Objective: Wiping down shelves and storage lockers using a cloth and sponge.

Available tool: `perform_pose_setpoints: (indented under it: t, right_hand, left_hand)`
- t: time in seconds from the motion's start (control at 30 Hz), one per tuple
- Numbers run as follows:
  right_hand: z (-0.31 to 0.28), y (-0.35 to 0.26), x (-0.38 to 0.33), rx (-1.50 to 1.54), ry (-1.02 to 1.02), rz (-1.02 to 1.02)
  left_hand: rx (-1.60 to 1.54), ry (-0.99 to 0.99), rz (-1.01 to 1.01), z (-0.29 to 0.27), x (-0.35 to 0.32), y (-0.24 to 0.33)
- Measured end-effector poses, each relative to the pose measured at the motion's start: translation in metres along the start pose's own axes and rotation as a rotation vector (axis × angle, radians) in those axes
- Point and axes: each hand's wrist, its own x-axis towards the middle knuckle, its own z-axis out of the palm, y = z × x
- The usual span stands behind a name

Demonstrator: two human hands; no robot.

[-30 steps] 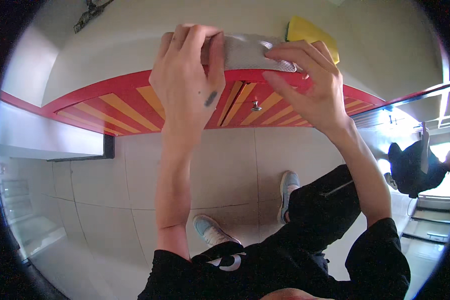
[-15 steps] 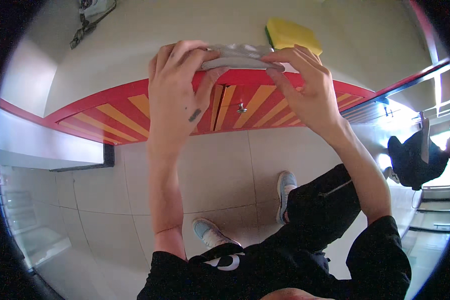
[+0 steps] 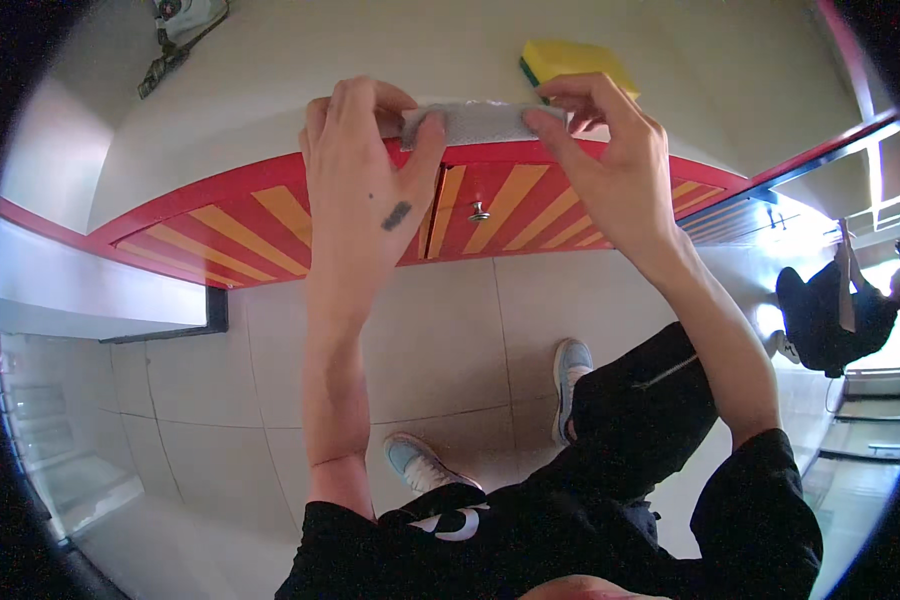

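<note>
A flat grey pad [image 3: 482, 122] with a speckled surface is held level between both hands above the front edge of a pale counter [image 3: 370, 60]. My left hand [image 3: 365, 190] pinches its left end with thumb and fingers. Its right end is gripped by my right hand [image 3: 605, 165]. A yellow sponge with a green underside [image 3: 575, 62] lies on the counter just behind my right hand.
Below the counter run red cabinet doors with orange stripes [image 3: 250, 225] and a small metal knob [image 3: 479, 212]. A dark cable and a plug [image 3: 180, 35] lie at the counter's far left. The floor is pale tile [image 3: 420, 330]. Another person [image 3: 835, 310] stands at the far right.
Both hands have carried the grey pad a little farther out over the counter edge, and the view has tipped so the counter and sponge sit higher.
</note>
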Motion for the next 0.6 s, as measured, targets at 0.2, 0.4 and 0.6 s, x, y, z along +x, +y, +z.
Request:
perform_pose_setpoints:
  t: [0.2,0.4,0.6]
  right_hand:
    - [0.009,0.006,0.004,-0.102,0.079,-0.085]
    - [0.006,0.011,0.005,-0.245,-0.046,-0.154]
    - [0.002,0.001,0.005,-0.266,-0.103,-0.119]
  left_hand:
    - [-0.01,0.111,0.115,0.007,0.004,-0.016]
    - [0.085,0.112,0.333,0.002,0.009,-0.034]
    - [0.123,0.101,0.353,0.008,0.01,-0.042]
